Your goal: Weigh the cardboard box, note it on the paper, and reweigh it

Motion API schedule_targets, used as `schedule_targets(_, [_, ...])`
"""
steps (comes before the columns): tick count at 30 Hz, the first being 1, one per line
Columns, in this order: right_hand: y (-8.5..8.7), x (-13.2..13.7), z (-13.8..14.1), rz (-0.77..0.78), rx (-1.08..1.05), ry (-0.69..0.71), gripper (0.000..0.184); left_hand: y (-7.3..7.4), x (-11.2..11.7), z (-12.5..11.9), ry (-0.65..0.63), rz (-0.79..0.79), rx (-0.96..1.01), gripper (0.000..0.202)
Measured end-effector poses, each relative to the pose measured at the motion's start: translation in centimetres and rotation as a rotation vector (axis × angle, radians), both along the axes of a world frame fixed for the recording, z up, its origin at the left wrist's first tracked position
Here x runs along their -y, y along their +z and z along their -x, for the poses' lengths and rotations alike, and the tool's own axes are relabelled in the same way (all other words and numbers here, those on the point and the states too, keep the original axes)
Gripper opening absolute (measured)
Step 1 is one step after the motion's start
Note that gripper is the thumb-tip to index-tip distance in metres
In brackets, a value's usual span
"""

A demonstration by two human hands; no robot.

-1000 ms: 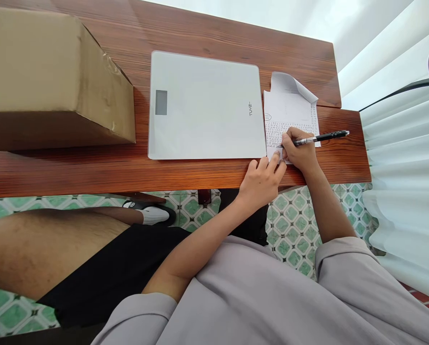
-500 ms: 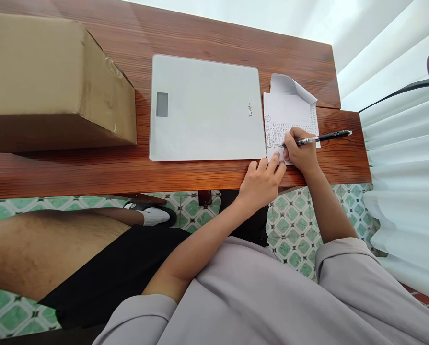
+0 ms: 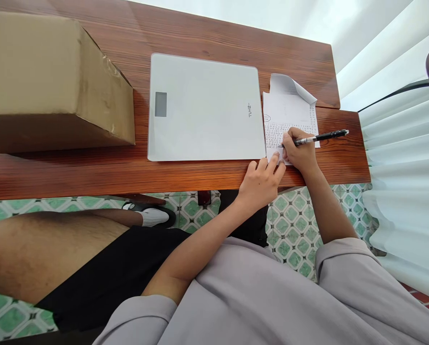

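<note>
My right hand [image 3: 299, 149] is closed around a black pen [image 3: 324, 137], its tip down at the sheet of paper [image 3: 289, 108]. Rows of small handwritten marks cover the paper's lower half and right edge, and its top right corner curls over. At the sheet's lower edge, my left hand [image 3: 261, 181] lies with fingers spread, the fingertips on the paper and the table edge, holding nothing. Directly left of the paper lies a flat white scale [image 3: 207, 108] with a small grey display [image 3: 160, 104].
A large brown cardboard box [image 3: 30, 67] stands at the left of the wooden table [image 3: 200, 175]. White curtains [image 3: 404, 158] hang along the right and back. Below the table are a green patterned tile floor [image 3: 286, 225] and a person's bare leg [image 3: 56, 244].
The pen has tilted very slightly in my right hand. My left hand stays in place, and the view has shifted a little.
</note>
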State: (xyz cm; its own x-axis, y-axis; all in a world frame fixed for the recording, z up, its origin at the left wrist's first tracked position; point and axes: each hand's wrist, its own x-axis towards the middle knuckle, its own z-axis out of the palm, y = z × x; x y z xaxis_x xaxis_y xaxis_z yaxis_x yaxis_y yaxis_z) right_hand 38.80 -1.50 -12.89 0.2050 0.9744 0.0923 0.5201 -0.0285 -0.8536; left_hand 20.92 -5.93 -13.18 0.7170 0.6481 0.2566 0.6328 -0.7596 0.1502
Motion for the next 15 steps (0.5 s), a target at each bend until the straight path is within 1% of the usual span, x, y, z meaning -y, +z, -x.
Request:
schedule_targets(6, [0.11,0.04,0.2,-0.018,0.065,-0.005,0.044,0.02,0.0,-0.01,-0.001,0.026,-0.008,0.048])
schedule_targets(11, [0.08,0.04,0.26,0.007,0.048,-0.027,0.043,0.15,-0.04,-0.01,-0.002,0.06,-0.019,0.049])
schedule_targets(15, [-0.05,0.01,0.28,-0.012,0.076,-0.011,0.043,0.19,-0.04,0.08,0.001,0.032,-0.013,0.048])
